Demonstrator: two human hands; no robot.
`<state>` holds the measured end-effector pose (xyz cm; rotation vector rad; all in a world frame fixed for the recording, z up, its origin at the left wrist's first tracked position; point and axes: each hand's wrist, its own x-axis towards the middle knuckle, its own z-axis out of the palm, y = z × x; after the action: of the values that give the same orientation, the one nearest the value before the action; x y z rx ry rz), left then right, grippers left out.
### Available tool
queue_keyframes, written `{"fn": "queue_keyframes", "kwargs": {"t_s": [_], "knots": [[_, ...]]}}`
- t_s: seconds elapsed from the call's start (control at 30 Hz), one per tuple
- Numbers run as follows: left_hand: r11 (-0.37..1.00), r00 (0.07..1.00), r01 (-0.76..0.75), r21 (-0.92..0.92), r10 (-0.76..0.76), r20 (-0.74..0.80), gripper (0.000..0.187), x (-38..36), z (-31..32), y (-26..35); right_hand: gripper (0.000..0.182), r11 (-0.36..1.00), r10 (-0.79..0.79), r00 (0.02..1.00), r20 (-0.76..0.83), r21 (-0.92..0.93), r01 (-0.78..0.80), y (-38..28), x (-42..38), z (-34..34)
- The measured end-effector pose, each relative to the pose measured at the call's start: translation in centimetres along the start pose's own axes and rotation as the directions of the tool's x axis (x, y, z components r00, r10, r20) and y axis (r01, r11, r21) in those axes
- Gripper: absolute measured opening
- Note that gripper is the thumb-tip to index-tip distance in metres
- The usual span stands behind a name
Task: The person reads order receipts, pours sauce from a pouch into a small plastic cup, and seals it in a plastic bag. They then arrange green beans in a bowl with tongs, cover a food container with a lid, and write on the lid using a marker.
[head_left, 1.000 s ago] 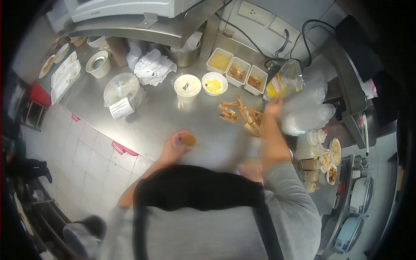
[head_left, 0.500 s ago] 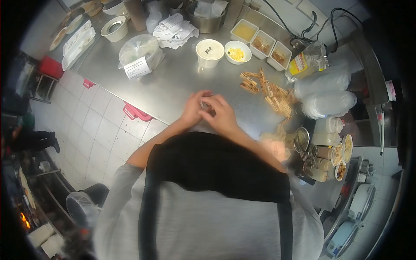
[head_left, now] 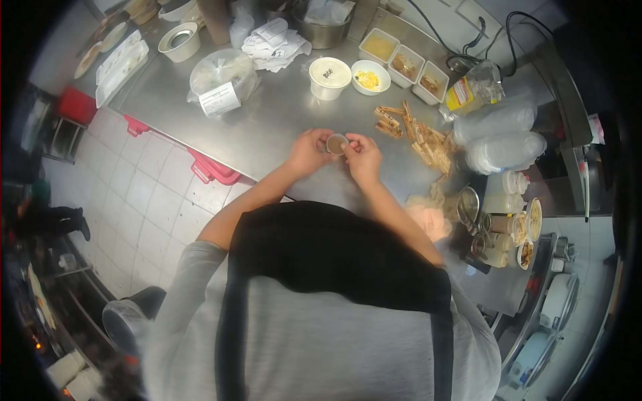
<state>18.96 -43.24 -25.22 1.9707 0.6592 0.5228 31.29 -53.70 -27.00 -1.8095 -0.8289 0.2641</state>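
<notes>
A small round plastic sauce cup (head_left: 336, 144) with something brown inside is held over the steel counter, its opening turned up toward me. My left hand (head_left: 309, 152) closes its fingers on the cup's left side. On the other side, my right hand (head_left: 363, 159) grips the rim between thumb and fingers. Beyond the hands stands a lidded white tub (head_left: 330, 80) with black handwriting on top. A white bowl (head_left: 370, 79) of yellow shreds sits beside it. Wooden clothespins (head_left: 424, 142) lie in a pile to the right of my hands.
A tied plastic bag (head_left: 217, 73) with a paper slip is at the left, near crumpled receipts (head_left: 274, 47). Three food tubs (head_left: 403, 63) line the back. Stacked clear plastic containers (head_left: 505, 152) and squeeze bottles (head_left: 503, 194) stand right. A person's dark-clothed leg (head_left: 57, 220) shows far left.
Both hands have moved slightly forward and apart. The sauce cup, mostly hidden by the fingers before, now shows its round opening and brown contents.
</notes>
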Motion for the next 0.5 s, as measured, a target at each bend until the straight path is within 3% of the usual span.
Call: {"fn": "queue_keyframes", "kwargs": {"t_s": [0.03,0.13,0.2,0.33,0.43,0.5], "knots": [[1.0,0.999,0.019,0.008,-0.019,0.035,0.039,0.4,-0.3,0.1,0.022,1.0,-0.003,1.0,-0.003,-0.011,0.003,0.0,0.1,0.1],[0.957,0.981,0.176,-0.231,-0.15,0.125,0.033,2.9,0.9,-3.6,0.02,0.995,0.095,0.994,0.059,-0.007,-0.095,-0.3,0.4,0.0],[0.961,0.936,0.261,-0.093,-0.228,0.268,0.03,4.8,0.3,-3.1,0.018,0.977,0.215,0.96,0.18,-0.026,-0.214,-1.1,1.4,-0.6],[0.932,0.778,0.312,0.186,-0.363,0.513,0.024,8.2,-0.8,-0.6,0.021,0.888,0.459,0.758,0.463,-0.222,-0.402,-3.4,5.4,-1.7],[0.894,0.691,0.028,0.447,-0.341,0.637,0.027,9.7,-1.1,2.0,0.024,0.833,0.55,0.641,0.535,-0.398,-0.383,-5.5,7.1,-1.9],[0.914,0.675,0.065,0.401,-0.336,0.656,0.031,10.7,-0.2,0.2,0.022,0.818,0.568,0.629,0.531,-0.45,-0.359,-5.6,7.5,-1.4]]}}
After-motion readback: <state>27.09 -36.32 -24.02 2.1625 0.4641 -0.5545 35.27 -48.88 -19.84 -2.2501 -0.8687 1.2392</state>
